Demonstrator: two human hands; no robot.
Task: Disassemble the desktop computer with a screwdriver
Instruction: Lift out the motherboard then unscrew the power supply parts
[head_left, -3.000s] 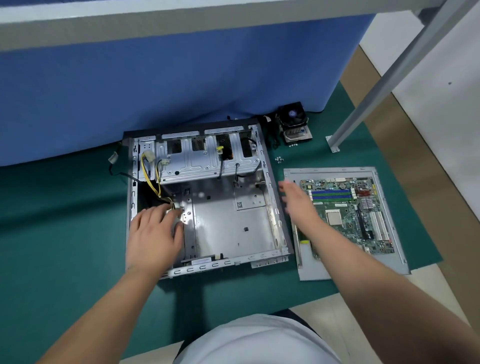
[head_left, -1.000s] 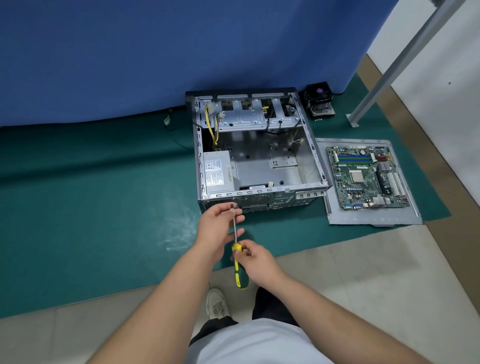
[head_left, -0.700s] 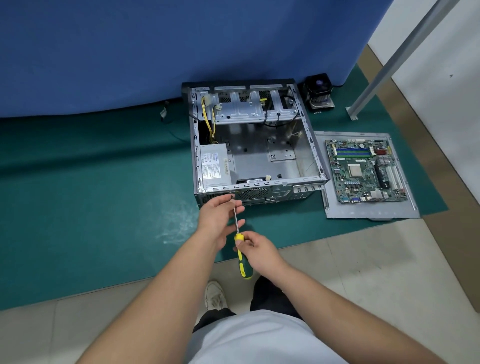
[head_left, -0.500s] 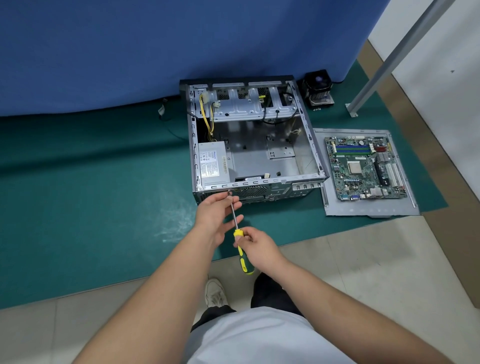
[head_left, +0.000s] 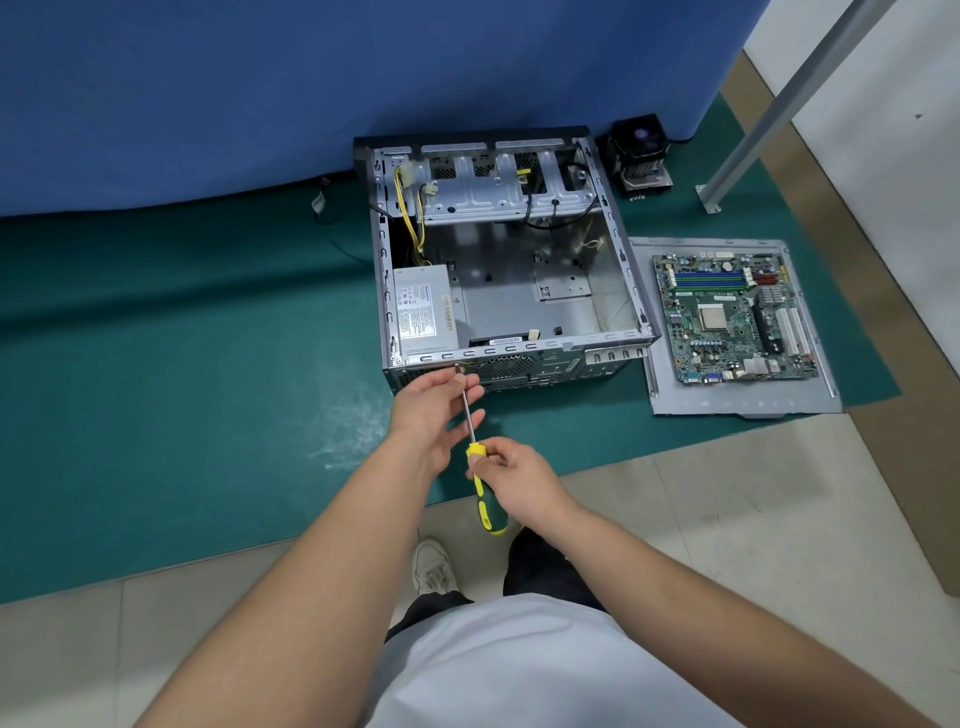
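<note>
A person's right hand (head_left: 511, 475) gripped a yellow-green screwdriver (head_left: 480, 483), its tip at a screw (head_left: 457, 367) on the rear panel of the open computer case (head_left: 506, 270); the left hand (head_left: 434, 410) pinched the shaft near the tip. Keeping the blade square and pressed in should prevent slipping near the power supply (head_left: 423, 309).

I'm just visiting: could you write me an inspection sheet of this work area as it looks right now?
Surface: green mat over pale floor tiles.
Job's things: open computer case with power supply inside; screwdriver tip at the case's rear panel.
Clutter: motherboard lying on a metal panel; cooler fan behind the case.
Hands: left hand steadies the shaft; right hand grips the handle.
Cables: yellow wires inside the case.
Surroundings: blue cloth, metal leg.
</note>
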